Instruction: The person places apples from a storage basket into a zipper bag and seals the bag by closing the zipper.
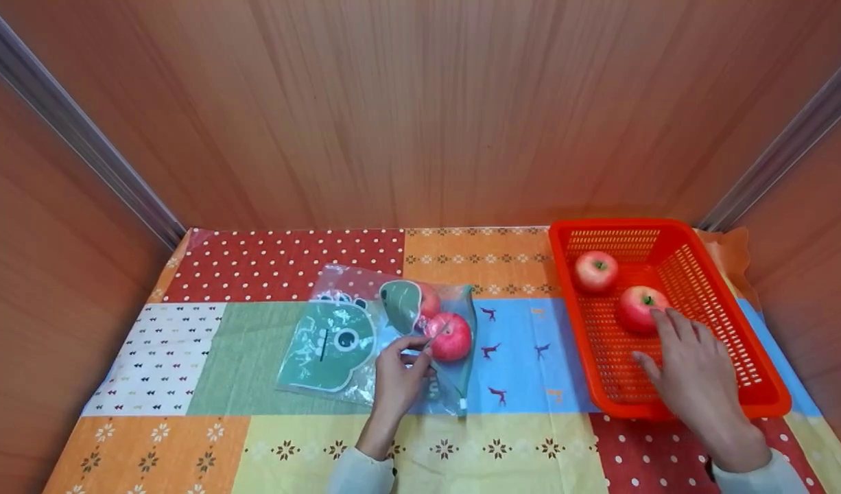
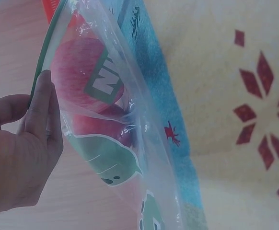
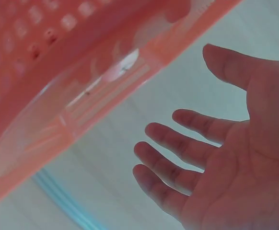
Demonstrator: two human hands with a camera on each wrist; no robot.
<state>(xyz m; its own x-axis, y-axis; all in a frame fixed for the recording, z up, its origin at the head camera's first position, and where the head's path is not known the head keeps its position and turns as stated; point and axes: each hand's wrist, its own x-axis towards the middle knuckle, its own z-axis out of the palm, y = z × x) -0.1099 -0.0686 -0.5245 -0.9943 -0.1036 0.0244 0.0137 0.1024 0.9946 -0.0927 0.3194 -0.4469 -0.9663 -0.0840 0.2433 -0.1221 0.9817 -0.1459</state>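
A clear zip bag [image 1: 331, 343] with a green cartoon face lies on the cloth, its opening to the right. Two red apples are inside: one apple [image 1: 455, 339] close to the opening and another [image 1: 429, 299] behind it. My left hand [image 1: 396, 381] pinches the bag's opening edge between thumb and fingers; the left wrist view shows the green zip strip [image 2: 46, 52] in that pinch. Over the red plastic basket [image 1: 582, 350], my right hand [image 1: 698, 370] has its fingers spread, close to the nearer apple [image 1: 640, 309]. A second apple [image 1: 596, 270] sits further back in the basket.
A patchwork-patterned cloth [image 1: 167, 357] covers the table. Wood-grain panels [image 1: 420, 116] enclose the back and both sides. The basket stands at the right, near the side panel, with the cloth's ruffled orange edge [image 1: 732, 257] behind it.
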